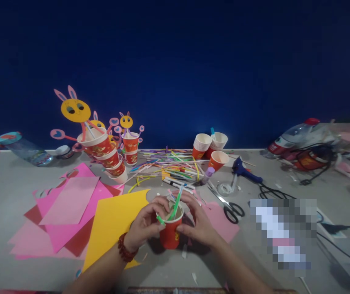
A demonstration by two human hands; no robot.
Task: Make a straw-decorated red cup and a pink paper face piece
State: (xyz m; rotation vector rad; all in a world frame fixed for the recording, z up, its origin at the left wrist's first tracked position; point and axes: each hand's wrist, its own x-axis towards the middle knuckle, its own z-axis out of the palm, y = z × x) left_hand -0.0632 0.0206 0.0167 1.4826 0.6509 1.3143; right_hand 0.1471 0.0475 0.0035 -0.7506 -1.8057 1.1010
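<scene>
Head view, red cup (pixel 171 237) between both hands (pixel 171 220)

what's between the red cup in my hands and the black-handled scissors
Going right from the red cup, your right hand, then pink paper reaching the scissors, as the head view shows.

My left hand (pixel 152 218) and right hand (pixel 198 220) face each other, fingers curled, forearms angling inward; a beaded bracelet (pixel 126 248) circles my left wrist.
</scene>
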